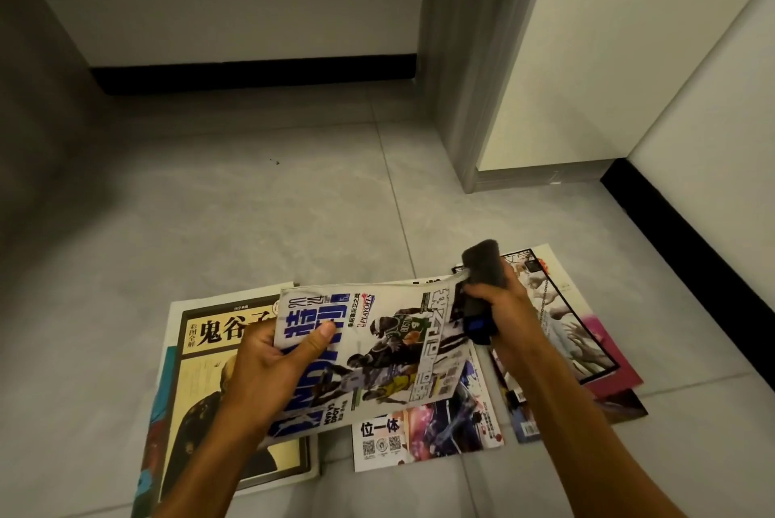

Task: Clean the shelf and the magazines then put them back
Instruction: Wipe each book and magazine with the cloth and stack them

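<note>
Your left hand (pixel 268 366) grips the glossy basketball magazine with the big blue letters (pixel 377 349). Your thumb lies flat on its cover and your other fingers curl under its edge. You hold it up in the air, tilted, above the other magazines on the grey tiled floor (pixel 251 203).

Your right hand (pixel 503 307) is at the far right corner of that basketball magazine. Its fingers are wrapped tight around a dark grey fuzzy cleaning cloth (pixel 486 261) and a small black thing with a blue spot (pixel 476 322). The cloth touches the magazine's top corner.

Under the basketball magazine, to its left, lies a thick yellow book with a black frame and large black Chinese letters (pixel 209 370). Just below the basketball magazine lies a white and purple magazine with square codes printed on it (pixel 419 433). To the right of the basketball magazine, under your right arm, sits a pile of magazines with a pink and white cover on top (pixel 578 328).

Past the basketball magazine, far across the floor, stands a white wall with a black strip along its bottom (pixel 251 73).
</note>
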Tool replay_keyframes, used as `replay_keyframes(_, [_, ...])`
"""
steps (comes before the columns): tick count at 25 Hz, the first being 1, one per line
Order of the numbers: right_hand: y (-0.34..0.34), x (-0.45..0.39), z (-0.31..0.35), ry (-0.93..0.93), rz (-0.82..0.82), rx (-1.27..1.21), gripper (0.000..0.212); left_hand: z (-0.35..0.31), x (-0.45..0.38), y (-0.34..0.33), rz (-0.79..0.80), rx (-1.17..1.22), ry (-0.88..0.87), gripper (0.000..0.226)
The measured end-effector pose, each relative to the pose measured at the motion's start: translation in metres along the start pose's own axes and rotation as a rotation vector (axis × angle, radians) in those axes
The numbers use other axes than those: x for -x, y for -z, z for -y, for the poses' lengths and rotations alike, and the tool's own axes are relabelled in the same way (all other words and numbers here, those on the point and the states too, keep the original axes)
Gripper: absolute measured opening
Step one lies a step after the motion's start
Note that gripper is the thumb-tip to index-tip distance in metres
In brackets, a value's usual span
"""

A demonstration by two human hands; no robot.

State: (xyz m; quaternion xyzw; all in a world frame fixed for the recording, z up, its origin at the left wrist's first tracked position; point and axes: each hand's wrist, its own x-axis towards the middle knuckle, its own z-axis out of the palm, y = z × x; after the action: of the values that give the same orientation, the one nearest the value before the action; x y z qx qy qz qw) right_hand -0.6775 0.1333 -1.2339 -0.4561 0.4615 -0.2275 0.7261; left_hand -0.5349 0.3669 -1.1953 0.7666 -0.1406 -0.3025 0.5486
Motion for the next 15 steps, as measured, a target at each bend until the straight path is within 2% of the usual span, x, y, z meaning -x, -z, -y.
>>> replay_keyframes(3, [0.013, 0.004, 0.008, 0.037, -0.062, 0.075, 0.037, 0.001, -0.003, 0.005, 0.037, 0.128, 0.003, 0.030])
replay_keyframes(5, [0.012, 0.014, 0.017, 0.135, -0.043, 0.186, 0.030, -0.004, -0.008, 0.012, 0.092, 0.059, -0.095, 0.030])
replay_keyframes(7, [0.002, 0.031, 0.029, 0.277, 0.020, 0.308, 0.032, -0.015, -0.013, 0.015, 0.190, -0.244, -0.182, 0.033])
replay_keyframes(9, [-0.013, 0.052, 0.044, 0.407, 0.115, 0.367, 0.033, -0.027, -0.018, 0.010, 0.319, -0.591, -0.236, 0.049])
replay_keyframes(10, [-0.021, 0.062, 0.049, 0.459, 0.185, 0.383, 0.033, -0.033, -0.017, 0.002, 0.374, -0.656, -0.257, 0.055])
replay_keyframes(11, [-0.031, 0.073, 0.053, 0.512, 0.261, 0.407, 0.035, -0.039, -0.014, -0.008, 0.406, -0.636, -0.286, 0.054])
replay_keyframes(13, [-0.053, 0.094, 0.055, 0.657, 0.355, 0.485, 0.038, -0.050, -0.010, -0.023, 0.358, -0.486, -0.392, 0.033])
replay_keyframes(15, [-0.068, 0.102, 0.049, 0.757, 0.304, 0.513, 0.036, -0.057, -0.009, -0.031, 0.278, -0.388, -0.476, 0.018])
